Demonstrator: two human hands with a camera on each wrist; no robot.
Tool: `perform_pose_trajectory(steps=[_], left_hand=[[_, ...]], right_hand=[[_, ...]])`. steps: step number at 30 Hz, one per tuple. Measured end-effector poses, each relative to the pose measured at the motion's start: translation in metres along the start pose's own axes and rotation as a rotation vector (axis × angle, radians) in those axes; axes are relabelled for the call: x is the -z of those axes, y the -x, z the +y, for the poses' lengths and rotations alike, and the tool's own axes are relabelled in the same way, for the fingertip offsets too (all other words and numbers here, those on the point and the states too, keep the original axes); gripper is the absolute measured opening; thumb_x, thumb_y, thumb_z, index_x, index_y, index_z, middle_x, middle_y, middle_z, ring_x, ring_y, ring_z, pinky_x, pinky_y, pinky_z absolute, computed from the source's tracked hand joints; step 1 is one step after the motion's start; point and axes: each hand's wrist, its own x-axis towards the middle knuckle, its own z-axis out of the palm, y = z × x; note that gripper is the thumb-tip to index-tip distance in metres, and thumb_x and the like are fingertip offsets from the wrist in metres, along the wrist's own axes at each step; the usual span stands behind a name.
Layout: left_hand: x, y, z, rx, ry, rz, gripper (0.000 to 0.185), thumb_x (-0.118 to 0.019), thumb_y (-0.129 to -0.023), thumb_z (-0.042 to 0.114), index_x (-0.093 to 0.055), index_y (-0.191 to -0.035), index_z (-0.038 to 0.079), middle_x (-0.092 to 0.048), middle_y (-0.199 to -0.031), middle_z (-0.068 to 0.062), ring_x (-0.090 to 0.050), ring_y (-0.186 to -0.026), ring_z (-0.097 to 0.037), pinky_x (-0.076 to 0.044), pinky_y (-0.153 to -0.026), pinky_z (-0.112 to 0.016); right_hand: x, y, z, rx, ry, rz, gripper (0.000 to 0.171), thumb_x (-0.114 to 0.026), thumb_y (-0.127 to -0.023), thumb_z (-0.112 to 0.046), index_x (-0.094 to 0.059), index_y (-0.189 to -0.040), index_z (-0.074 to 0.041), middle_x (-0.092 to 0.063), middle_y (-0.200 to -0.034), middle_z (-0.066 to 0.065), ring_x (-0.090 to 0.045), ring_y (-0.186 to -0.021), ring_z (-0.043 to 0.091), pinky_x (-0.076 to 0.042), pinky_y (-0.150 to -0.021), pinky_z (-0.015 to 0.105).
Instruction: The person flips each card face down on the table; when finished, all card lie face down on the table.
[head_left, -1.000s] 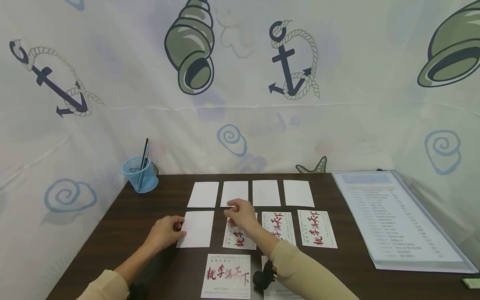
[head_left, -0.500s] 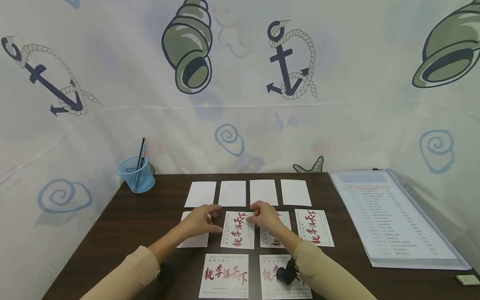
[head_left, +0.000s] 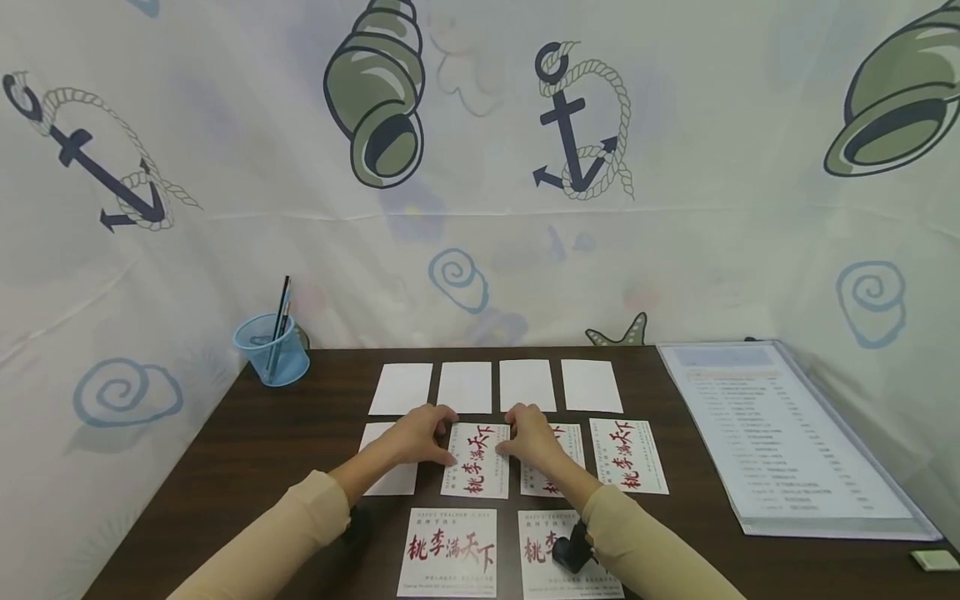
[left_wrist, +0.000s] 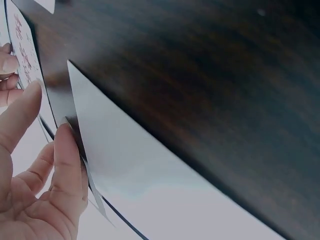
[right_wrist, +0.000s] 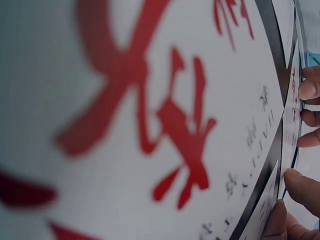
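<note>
A white card with red calligraphy point(head_left: 476, 463) lies sideways in the middle row on the dark table. My left hand point(head_left: 418, 435) has its thumb and fingertips at the card's left edge. Partly beneath that hand is a blank card point(head_left: 393, 480), a broad white sheet in the left wrist view. My right hand point(head_left: 536, 440) touches the card's upper right edge with thumb and fingertips, and its forearm covers part of the neighbouring printed card point(head_left: 568, 443). Both hands' fingers look fairly straight, with thumbs apart from the fingers. The right wrist view shows large red strokes close up.
Several blank cards point(head_left: 465, 387) form the back row. Two upright printed cards point(head_left: 447, 575) lie in front, one partly hidden by the right sleeve. A blue cup point(head_left: 279, 358) with pencils stands back left. A clear-covered document point(head_left: 787, 442) lies right, near a small pale block point(head_left: 934, 560).
My left hand has moved right from the blank card to the printed card's left edge. My right hand has shifted right, from the card's top to its right edge.
</note>
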Motion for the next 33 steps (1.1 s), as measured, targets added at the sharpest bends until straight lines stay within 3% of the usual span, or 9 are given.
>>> perform_pose_trajectory(steps=[5,19,27,33], left_hand=[[-0.0002,-0.0014,0.0005,-0.013,0.001,0.004,0.057,-0.086,-0.065,0.019,-0.059,-0.113,0.007,-0.055,-0.092,-0.005,-0.050,-0.078,-0.016,-0.045,-0.070,-0.033],[-0.0007,0.0001,0.0001,0.030,0.033,-0.014,0.059,-0.087,-0.065,0.018,-0.056,-0.113,0.007,-0.054,-0.092,-0.004,-0.052,-0.073,-0.015,-0.045,-0.068,-0.032],[0.0009,0.0011,0.0009,0.031,0.051,-0.011,0.062,-0.087,-0.064,0.016,-0.053,-0.115,0.005,-0.054,-0.091,-0.005,-0.051,-0.073,-0.016,-0.044,-0.066,-0.031],[-0.0009,-0.0001,-0.0009,0.042,0.066,-0.011,0.062,-0.086,-0.065,0.017,-0.052,-0.115,0.004,-0.054,-0.092,-0.005,-0.051,-0.073,-0.016,-0.044,-0.067,-0.031]], right_hand=[[0.0017,-0.0004,-0.0006,-0.014,0.009,0.016,0.039,-0.080,-0.070,-0.008,-0.057,-0.100,0.004,-0.050,-0.087,0.009,-0.047,-0.077,0.019,-0.044,-0.071,0.033],[0.0025,-0.0014,0.0005,-0.064,-0.032,-0.005,0.036,-0.078,-0.074,-0.009,-0.056,-0.100,0.004,-0.049,-0.086,0.008,-0.046,-0.077,0.019,-0.043,-0.069,0.031],[0.0024,-0.0037,0.0028,-0.091,-0.182,-0.020,0.031,-0.072,-0.077,-0.001,-0.054,-0.102,0.005,-0.053,-0.086,0.011,-0.055,-0.063,0.015,-0.050,-0.055,0.022],[0.0034,-0.0033,0.0022,-0.098,-0.228,0.021,0.029,-0.071,-0.078,-0.003,-0.056,-0.102,0.004,-0.056,-0.083,0.008,-0.053,-0.067,0.014,-0.048,-0.058,0.022]])
